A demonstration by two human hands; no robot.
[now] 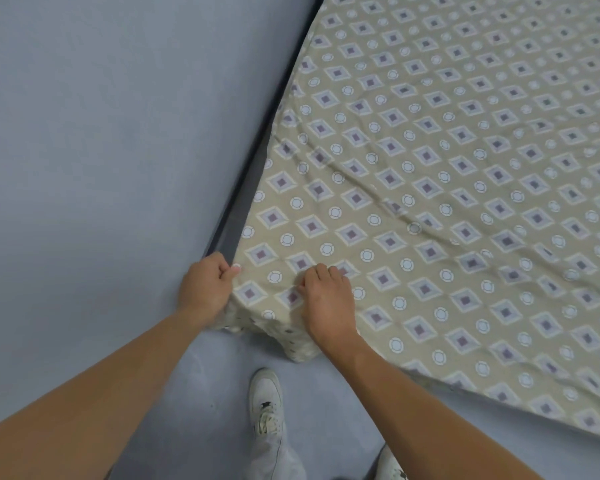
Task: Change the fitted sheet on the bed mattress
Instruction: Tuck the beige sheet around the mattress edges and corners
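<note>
1. Head view: the background is a plain grey-blue wall (101, 133) on the left and a grey-blue floor (194, 393) below. A dark strip (238, 216) runs between the wall and the bed.
2. The bed mattress fills the right and upper part of the view. It is covered by the fitted sheet (447, 202), which is beige with a pattern of purple diamonds and pale circles. The mattress itself is hidden under the cloth.
3. The sheet lies mostly flat, with some long wrinkles that run from the near corner toward the right side.
4. At the near corner of the bed, the sheet hangs down over the edge in a loose fold (284, 337), close to the floor.
5. The left hand (207, 289) is at this corner, beside the dark strip. Its fingers are curled and its thumb presses on the cloth, so it pinches the edge of the sheet.
6. The right hand (328, 299) rests on top of the sheet, just beside the left hand. Its fingers are curled down into the cloth and grip a small bunch of it.
7. Below the hands, a white shoe (265, 400) stands on the floor, and a part of a second shoe (390, 462) is seen at the bottom edge.
</note>
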